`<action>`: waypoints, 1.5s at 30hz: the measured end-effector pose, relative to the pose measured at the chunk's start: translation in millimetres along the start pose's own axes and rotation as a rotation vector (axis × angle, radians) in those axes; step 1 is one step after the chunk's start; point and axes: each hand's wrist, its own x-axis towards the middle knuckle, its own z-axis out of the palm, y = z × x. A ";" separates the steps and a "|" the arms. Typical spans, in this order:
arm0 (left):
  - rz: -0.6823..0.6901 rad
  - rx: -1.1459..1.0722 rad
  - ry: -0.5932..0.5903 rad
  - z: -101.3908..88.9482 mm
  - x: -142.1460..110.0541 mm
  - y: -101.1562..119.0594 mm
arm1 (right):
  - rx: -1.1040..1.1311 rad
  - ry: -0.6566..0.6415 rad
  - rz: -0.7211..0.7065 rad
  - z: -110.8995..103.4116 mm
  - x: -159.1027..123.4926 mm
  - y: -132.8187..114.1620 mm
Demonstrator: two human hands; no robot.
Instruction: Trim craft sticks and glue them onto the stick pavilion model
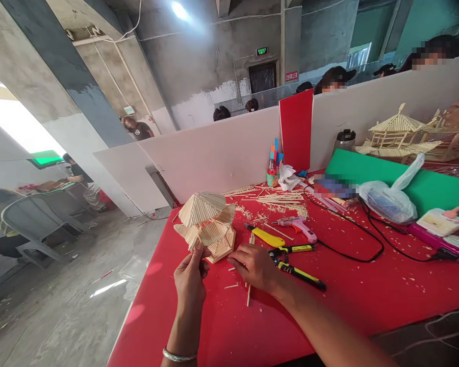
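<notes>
A small pavilion model (204, 209) made of pale wooden sticks, with a peaked roof and flared lower roof panels, stands near the table's left edge. My left hand (193, 270) pinches the model's front lower edge between thumb and fingers. My right hand (254, 265) is beside the model's base (224, 244), its fingers bent and drawn together; what they hold, if anything, is hidden. Loose sticks (248, 295) lie under and in front of it. Just beyond my right hand are a yellow utility knife (268, 237) and yellow-and-black cutting pliers (300, 272).
A pink glue gun (296, 224) trails a black cord across the red table (352, 316). Loose sticks (277, 199) and shavings lie at the back by a white partition (222, 163). At right are a plastic bag (388, 199), a power strip (443, 239) and a larger stick model (401, 132).
</notes>
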 end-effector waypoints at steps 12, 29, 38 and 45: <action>0.025 0.013 -0.005 0.4 -0.2 -1.2 | -0.034 -0.058 0.014 2.7 -2.5 2.9; 0.119 0.206 -0.275 3.5 -31.0 -25.1 | 0.482 -0.010 0.355 -15.5 10.5 -5.4; -0.030 0.186 -0.503 14.4 -27.1 -42.4 | 0.699 -0.011 0.529 -15.8 13.8 2.5; -0.090 0.080 -0.532 14.8 -26.0 -46.7 | 0.641 -0.086 0.501 -12.2 10.2 6.0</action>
